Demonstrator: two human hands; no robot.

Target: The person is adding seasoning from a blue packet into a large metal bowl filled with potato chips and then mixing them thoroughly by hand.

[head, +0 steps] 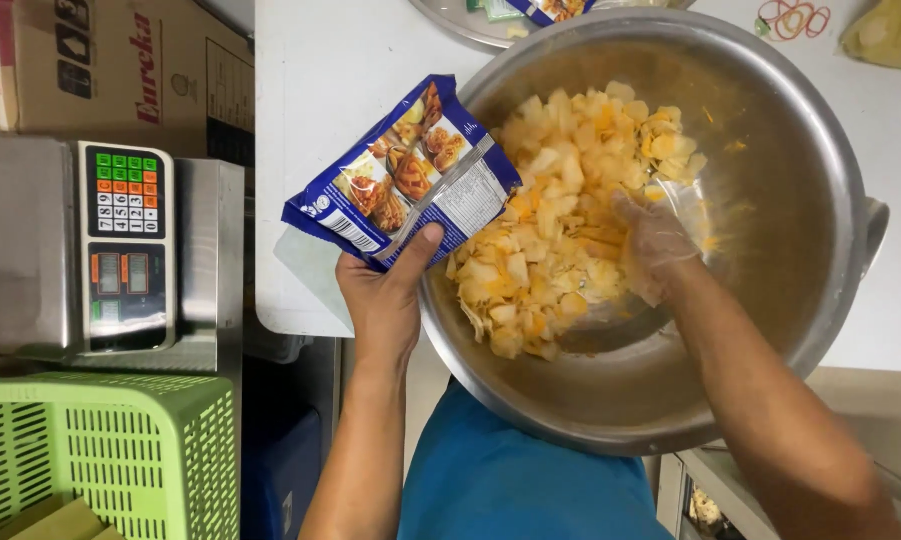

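The left hand [382, 300] reaches up from below, its grip closed on a blue printed foil snack bag [402, 172] tilted over the rim of the large round steel bowl [800, 230] on the white desk [320, 80]. The right hand [655, 245], in a clear plastic glove, is pushed palm-down with spread, slack fingers into the pale yellow chips [560, 210] heaped in the bowl, clasping nothing.

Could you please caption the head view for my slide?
Left hand holds a blue packet while the gloved right hand reaches into chips.
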